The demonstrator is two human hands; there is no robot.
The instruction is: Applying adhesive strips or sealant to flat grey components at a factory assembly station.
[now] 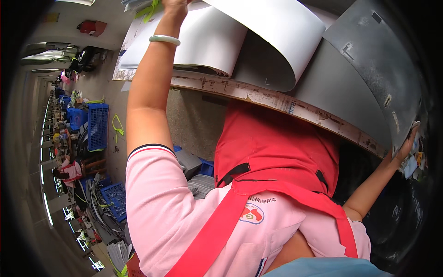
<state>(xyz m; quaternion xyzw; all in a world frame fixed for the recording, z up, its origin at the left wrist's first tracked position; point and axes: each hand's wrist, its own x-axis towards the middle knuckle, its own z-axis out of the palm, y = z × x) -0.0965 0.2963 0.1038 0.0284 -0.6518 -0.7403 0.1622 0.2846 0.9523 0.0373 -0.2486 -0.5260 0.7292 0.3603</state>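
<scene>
My left arm, with a pale bangle (pixel 164 40) at the wrist, stretches to the top edge, where my left hand (pixel 176 3) is mostly cut off. It is at the large white sheets, which curl over into rolls on the worktable; its fingers are hidden. One white sheet (pixel 277 27) bends over in a wide loop, and a rolled stack (pixel 203 41) lies beside it. On the far right my right hand (pixel 407 144) grips the lower edge of a dark grey, scuffed panel (pixel 376 51). A smooth grey sheet (pixel 337 87) lies beneath this panel.
The worktable's worn edge (pixel 277 98) runs across in front of my red apron. Blue crates (pixel 98 127) stand on the floor at left, near a yellow-green strap (pixel 118 125). A person (pixel 71 171) in pink sits farther off. Grey scraps are piled at lower left.
</scene>
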